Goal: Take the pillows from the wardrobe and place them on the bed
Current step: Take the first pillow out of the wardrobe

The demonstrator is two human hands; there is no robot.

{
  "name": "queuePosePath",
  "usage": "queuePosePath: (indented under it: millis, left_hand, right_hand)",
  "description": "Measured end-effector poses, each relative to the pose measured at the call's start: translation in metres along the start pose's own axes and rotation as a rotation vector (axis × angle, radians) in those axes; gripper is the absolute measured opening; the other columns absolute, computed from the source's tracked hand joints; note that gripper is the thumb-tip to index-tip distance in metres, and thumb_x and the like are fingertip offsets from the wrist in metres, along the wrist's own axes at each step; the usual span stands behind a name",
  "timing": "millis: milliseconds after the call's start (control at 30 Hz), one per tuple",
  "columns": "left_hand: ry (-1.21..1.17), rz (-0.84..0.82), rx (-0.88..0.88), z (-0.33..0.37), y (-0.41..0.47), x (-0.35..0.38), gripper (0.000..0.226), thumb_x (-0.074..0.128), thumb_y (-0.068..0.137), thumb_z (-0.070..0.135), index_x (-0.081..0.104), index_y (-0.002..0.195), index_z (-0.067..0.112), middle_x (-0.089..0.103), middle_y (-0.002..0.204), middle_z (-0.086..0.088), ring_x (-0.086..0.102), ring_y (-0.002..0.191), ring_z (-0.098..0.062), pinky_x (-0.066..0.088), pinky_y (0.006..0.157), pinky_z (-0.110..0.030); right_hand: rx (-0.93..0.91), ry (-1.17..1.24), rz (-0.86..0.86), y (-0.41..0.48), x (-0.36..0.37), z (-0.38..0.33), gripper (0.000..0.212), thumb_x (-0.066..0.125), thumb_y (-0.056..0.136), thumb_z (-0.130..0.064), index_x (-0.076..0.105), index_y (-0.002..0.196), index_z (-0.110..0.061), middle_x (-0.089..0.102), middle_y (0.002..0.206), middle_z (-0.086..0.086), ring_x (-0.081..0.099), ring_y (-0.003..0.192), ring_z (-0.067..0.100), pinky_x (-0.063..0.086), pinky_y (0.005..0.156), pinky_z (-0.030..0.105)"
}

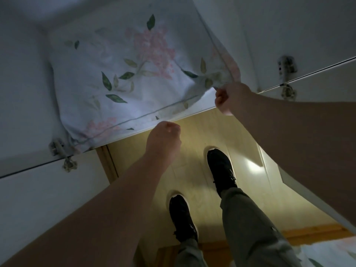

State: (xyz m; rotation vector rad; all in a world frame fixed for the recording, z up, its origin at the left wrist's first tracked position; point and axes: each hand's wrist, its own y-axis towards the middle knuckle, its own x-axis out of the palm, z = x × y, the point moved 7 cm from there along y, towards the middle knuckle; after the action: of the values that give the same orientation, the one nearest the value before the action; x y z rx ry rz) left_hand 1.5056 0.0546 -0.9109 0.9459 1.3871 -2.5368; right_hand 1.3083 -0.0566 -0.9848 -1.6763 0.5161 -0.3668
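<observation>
The pillow lies on the wardrobe shelf, long side along the shelf edge. The right hand pinches its near corner. The left hand is curled at the edge, maybe holding it.

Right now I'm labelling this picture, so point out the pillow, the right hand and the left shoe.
pillow (123, 74): head view, middle of its flowered cover.
right hand (234, 97): head view, back of the fist.
left shoe (182, 216): head view, its black top.

Both bare arms reached forward; the right grip was pinched tight, and the left grip, nearer in, curled closed.
</observation>
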Motion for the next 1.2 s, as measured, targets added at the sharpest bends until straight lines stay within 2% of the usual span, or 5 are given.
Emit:
queuePosePath:
  millis: [100,200,667,933,1200]
  left_hand:
    - [0.010,-0.104,-0.038,0.014,-0.016,-0.013,0.024,0.060,0.093,0.010,0.065,0.115,0.005,0.069,0.114,-0.012,0.069,0.104,-0.022,0.058,0.090,-0.037]
    - [0.077,0.041,-0.022,0.026,-0.039,-0.051,0.033,0.063,0.088,0.013,0.060,0.120,0.017,0.068,0.107,-0.001,0.068,0.100,-0.019,0.057,0.088,-0.034]
    - [0.307,0.155,0.132,0.028,-0.217,-0.184,0.088,0.080,0.076,0.019,0.033,0.150,0.016,0.050,0.144,-0.008,0.056,0.124,-0.027,0.048,0.087,-0.029]
    - [0.081,0.136,0.377,0.055,-0.351,-0.231,0.048,0.080,0.071,0.020,0.054,0.111,0.018,0.065,0.095,0.007,0.066,0.085,-0.011,0.039,0.056,-0.011]
    - [0.084,0.142,0.413,0.047,-0.450,-0.200,0.078,0.086,0.069,0.046,0.050,0.132,0.017,0.063,0.125,-0.002,0.062,0.112,-0.021,0.038,0.082,-0.022]
  right_hand:
    - [0.007,0.062,-0.237,-0.032,0.005,0.013,0.041,0.032,0.094,0.002,0.058,0.106,-0.028,0.049,0.055,-0.002,0.036,0.039,0.009,0.029,0.043,0.021]
    - [0.015,-0.170,-0.441,-0.093,0.004,0.035,0.023,0.040,0.098,-0.007,0.051,0.096,-0.027,0.042,0.056,-0.004,0.034,0.045,0.012,0.031,0.048,0.024]
    - [-0.277,-0.636,-0.507,-0.386,0.009,0.120,0.026,0.035,0.098,-0.016,0.045,0.074,-0.017,0.045,0.044,-0.003,0.039,0.037,0.012,0.033,0.044,0.024]
    - [-0.484,-0.612,-0.663,-0.552,-0.024,0.132,0.025,0.031,0.102,-0.017,0.043,0.080,-0.013,0.043,0.037,-0.002,0.034,0.040,0.016,0.023,0.049,0.029]
    - [-0.630,-0.547,-0.790,-0.661,-0.088,0.135,0.038,0.031,0.100,-0.025,0.033,0.063,-0.022,0.032,0.048,-0.006,0.028,0.046,0.015,0.025,0.049,0.026]
